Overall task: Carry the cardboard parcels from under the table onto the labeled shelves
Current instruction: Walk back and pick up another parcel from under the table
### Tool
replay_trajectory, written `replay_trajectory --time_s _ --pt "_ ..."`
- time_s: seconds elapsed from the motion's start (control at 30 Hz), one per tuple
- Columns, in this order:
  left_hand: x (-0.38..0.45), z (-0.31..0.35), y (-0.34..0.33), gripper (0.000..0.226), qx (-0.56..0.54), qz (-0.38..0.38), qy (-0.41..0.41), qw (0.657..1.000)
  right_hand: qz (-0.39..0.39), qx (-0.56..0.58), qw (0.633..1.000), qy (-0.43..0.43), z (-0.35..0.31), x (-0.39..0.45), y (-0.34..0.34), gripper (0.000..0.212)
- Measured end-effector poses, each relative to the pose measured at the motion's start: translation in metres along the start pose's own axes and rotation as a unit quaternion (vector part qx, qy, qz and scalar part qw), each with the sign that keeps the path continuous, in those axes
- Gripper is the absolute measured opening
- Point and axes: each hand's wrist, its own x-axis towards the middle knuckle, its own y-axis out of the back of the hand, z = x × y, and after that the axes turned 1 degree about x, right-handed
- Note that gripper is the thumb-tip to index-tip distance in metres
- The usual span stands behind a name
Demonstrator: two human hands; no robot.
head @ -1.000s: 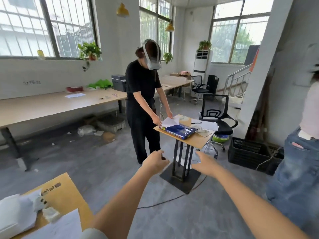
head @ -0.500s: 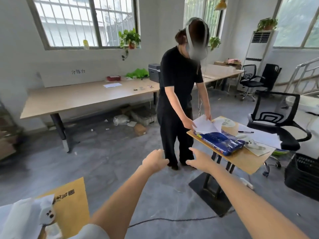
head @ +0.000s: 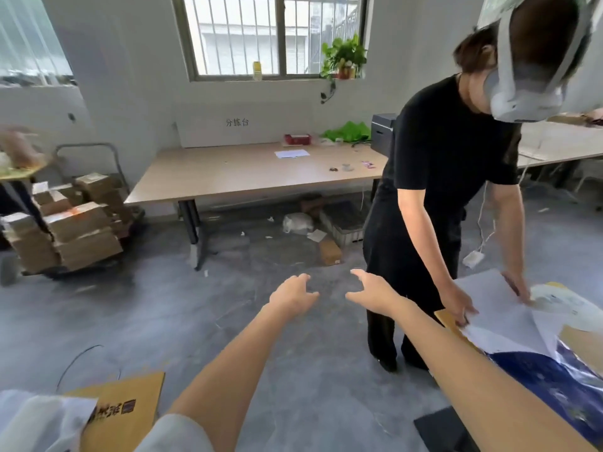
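Both hands are held out empty over the floor, the left hand [head: 293, 296] and right hand [head: 372, 293] each with a loose, released grip, fingers curled around nothing. A small cardboard parcel [head: 329, 251] lies on the floor at the front edge of the long desk [head: 248, 172], beside a second person [head: 440, 197] bent over papers. It looks stiff and probably light, so a palm pressed on each long side should carry it without crushing.
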Motion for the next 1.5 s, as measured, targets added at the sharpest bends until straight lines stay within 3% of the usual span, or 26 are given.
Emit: replay_trajectory --time_s 0.7,1.2,1.5 --pt "0.452 -0.046 0.119 0.057 -0.010 0.007 0.041 0.999 -0.056 0.001 0.998 0.012 -0.077 0.479 0.053 0.076" --pt "0.801 -0.013 0.140 0.061 -0.048 -0.040 0.058 0.996 -0.086 0.023 0.996 -0.027 -0.038 0.826 0.144 0.071" --pt "0.984 -0.006 0.116 0.060 -0.056 -0.107 0.059 0.991 -0.094 0.048 0.991 -0.085 0.011 0.989 0.181 0.068"
